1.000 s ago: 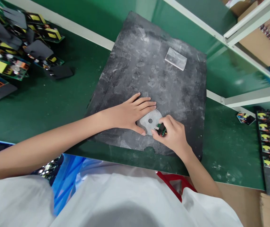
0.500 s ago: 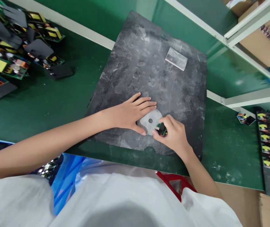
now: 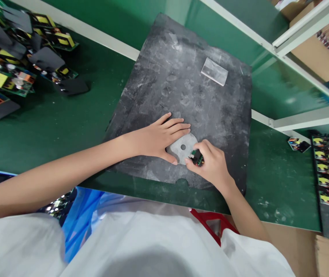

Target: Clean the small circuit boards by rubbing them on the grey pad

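One small circuit board (image 3: 197,158), partly hidden, in right hand's (image 3: 213,163) pinching grip; left hand (image 3: 159,139) splayed.

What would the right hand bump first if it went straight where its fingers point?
Probably the disc, right by the right hand. Depth is unclear: if the hand passes over it, the left hand likely comes next.
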Tool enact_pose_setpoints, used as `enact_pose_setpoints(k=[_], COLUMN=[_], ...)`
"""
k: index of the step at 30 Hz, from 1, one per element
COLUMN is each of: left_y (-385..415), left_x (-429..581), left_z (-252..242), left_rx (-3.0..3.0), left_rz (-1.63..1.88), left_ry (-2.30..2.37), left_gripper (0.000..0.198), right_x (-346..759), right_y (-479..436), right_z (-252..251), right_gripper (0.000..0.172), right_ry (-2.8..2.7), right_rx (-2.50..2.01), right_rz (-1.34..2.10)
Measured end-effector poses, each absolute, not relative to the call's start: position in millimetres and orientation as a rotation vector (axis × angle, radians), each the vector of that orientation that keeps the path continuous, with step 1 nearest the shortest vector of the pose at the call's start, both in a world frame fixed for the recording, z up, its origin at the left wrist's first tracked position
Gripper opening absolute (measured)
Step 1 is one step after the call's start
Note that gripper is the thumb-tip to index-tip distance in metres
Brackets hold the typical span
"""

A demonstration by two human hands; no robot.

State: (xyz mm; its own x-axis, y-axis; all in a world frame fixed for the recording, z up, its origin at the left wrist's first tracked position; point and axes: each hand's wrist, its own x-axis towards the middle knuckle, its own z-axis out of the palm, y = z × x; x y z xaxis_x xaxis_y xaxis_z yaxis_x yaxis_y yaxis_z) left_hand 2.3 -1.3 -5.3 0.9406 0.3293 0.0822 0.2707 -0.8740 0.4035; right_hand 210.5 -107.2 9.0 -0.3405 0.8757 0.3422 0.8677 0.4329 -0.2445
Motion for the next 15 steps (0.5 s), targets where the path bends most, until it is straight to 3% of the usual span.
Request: enact_pose_setpoints(k=[15], left_y=[-1.0], left_x=[2.0], left_z=[-6.5], left_rx=[2.701], left_rz=[0.218], left_ry=[0.433], left_gripper=[0.098], right_x=[210.9], right_y=[-106.8], right_z=[8.7], right_gripper=[0.026], right_ry=[-2.28], right_rx=[-1.475], right_rz=[-0.007])
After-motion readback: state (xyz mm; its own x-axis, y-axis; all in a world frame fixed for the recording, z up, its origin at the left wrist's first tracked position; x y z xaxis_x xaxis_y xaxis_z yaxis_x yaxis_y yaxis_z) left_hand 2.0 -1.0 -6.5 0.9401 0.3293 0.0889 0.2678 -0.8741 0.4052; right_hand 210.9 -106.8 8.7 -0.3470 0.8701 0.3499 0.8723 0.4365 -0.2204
